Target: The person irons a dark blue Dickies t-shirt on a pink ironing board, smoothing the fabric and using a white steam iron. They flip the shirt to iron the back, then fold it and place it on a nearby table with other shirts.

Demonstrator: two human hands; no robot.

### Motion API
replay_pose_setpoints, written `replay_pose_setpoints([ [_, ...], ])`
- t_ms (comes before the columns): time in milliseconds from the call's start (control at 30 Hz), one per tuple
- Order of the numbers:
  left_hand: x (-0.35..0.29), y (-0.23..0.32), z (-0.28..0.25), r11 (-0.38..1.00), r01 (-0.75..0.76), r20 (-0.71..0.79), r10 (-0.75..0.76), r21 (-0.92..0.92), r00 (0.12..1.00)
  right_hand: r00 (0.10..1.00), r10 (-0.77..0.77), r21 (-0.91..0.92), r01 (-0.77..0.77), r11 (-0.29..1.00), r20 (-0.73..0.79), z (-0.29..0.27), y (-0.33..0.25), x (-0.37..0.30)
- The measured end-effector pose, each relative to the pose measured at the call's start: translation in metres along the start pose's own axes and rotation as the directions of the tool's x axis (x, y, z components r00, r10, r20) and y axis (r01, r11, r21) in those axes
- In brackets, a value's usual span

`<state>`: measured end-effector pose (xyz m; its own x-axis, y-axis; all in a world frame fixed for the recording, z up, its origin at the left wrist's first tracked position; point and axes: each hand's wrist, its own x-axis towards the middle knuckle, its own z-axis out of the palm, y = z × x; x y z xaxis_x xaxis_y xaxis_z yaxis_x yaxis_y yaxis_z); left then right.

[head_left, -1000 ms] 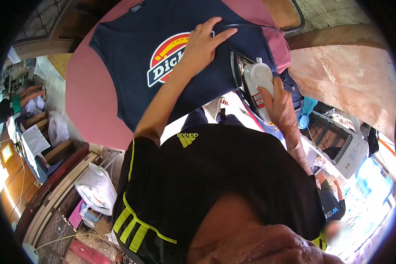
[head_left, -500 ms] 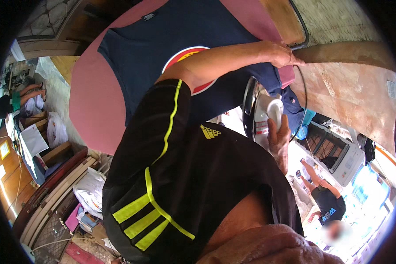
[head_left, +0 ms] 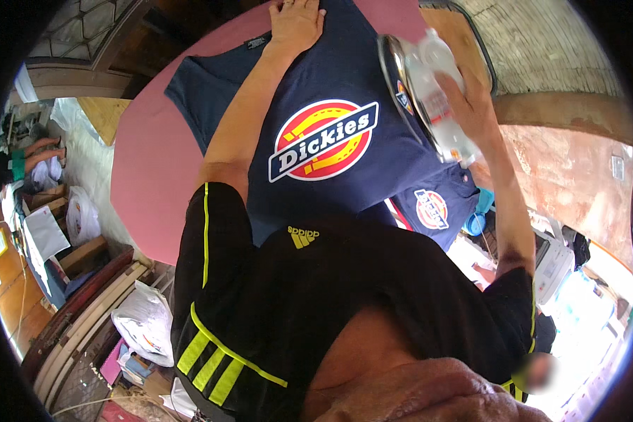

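A navy T-shirt [head_left: 337,77] with a round red, yellow and white print lies spread over a pink padded board [head_left: 144,183]. At its far edge my left hand [head_left: 297,24] presses flat on the cloth, fingers extended. My right hand [head_left: 471,109] is wrapped round the handle of a white clothes iron [head_left: 432,84] at the shirt's right side. The iron stands tilted, with its shiny soleplate edge facing the shirt; whether it touches the cloth I cannot tell. Just below the iron, another dark blue garment [head_left: 461,200] with a smaller print hangs beside the board.
Wooden boards [head_left: 563,109] border the right side. White plastic bags [head_left: 144,320], boxes and long frames crowd the lower left. A blue container [head_left: 477,221] and a white appliance [head_left: 552,264] stand at right. Another person's legs [head_left: 46,146] show at far left, and a partly hidden person is at lower right.
My left hand has swung from the shirt's right side to its far edge, uncovering the print. My right hand has raised the iron from beside the board to the shirt's right side.
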<state>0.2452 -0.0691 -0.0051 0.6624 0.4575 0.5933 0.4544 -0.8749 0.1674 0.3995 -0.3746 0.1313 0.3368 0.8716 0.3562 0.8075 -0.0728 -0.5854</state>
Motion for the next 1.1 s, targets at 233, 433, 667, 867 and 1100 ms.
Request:
replay_pose_setpoints([
  [233,0.007,-0.008,0.003,0.966,0.148,-0.12,-0.176,-0.214,0.977,0.965,-0.241,-0.421,0.261,0.869,0.101,0.076,0.024,0.139],
  [433,-0.001,-0.011,-0.006,0.931,0.211,-0.107,-0.252,-0.297,0.962,0.961,0.043,-0.269,0.033,0.962,0.273,0.083,-0.022,0.185],
  [667,0.007,-0.025,-0.023,0.934,0.115,0.015,-0.117,-0.337,0.993,0.872,-0.484,-0.148,0.49,0.859,0.073,0.082,0.035,0.163],
  [867,-0.06,-0.098,-0.159,0.984,0.179,0.049,-0.178,-0.001,0.983,0.842,-0.271,0.115,0.246,0.962,0.466,0.06,0.036,0.157],
  [1100,-0.099,-0.121,-0.159,0.926,0.376,0.053,-0.378,0.029,0.924,0.775,-0.341,0.188,0.285,0.94,0.533,0.086,0.013,0.188],
])
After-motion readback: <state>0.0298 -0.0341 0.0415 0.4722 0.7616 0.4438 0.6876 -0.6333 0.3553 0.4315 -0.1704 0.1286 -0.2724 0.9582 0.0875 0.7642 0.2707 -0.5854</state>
